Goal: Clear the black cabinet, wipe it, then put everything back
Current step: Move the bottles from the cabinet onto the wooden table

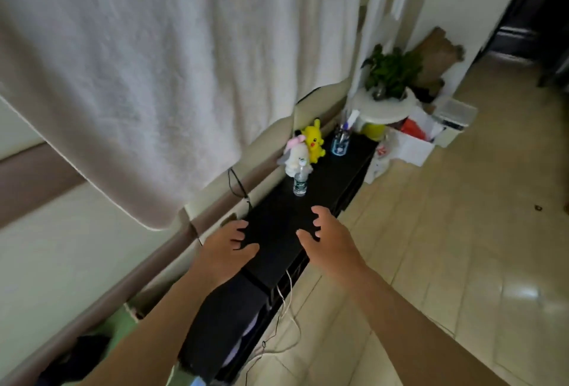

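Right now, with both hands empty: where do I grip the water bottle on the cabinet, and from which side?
Take the water bottle round its labelled middle, right hand coming from the near side. It stands upright with bare cabinet in front; the white plush toy crowds its far side.

Both bare arms reached forward; left hand (227, 245) and right hand (331, 239) held nothing, fingers spread and loosely curled
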Motion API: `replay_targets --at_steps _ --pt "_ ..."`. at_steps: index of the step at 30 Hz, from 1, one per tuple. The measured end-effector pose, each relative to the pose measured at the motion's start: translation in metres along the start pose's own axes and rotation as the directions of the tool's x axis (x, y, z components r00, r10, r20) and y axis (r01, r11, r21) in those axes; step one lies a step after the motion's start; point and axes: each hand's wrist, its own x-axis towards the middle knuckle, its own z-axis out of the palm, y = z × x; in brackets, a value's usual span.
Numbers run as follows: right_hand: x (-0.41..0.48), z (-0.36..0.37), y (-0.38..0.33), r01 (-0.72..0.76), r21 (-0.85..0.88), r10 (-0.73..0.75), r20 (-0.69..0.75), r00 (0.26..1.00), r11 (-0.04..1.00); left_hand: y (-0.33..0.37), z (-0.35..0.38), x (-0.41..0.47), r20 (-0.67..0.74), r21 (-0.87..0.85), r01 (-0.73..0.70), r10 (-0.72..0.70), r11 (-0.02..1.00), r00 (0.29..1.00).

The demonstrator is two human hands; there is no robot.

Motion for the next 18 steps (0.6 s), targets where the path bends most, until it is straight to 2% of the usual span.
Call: replay_targets --at_steps 4,9,18 --pt "-0.026 -0.046 -0.015 -0.007 0.068 0.014 -0.106 0.994 0.998 0.053 -0.003 -0.008 0.061 0.059 -0.085 0.081 0.995 0.995" --pt "-0.044 -0.094 -0.02 -0.001 0.16 0.031 -0.184 0.982 0.987 0.115 -0.007 -0.014 0.052 0.165 -0.203 0.197 0.965 0.979" --pt "-0.047 -0.147 0.003 0.015 0.2 0.02 -0.17 0.985 0.98 0.179 0.023 -0.013 0.0 0.281 -0.221 0.23 0.934 0.973"
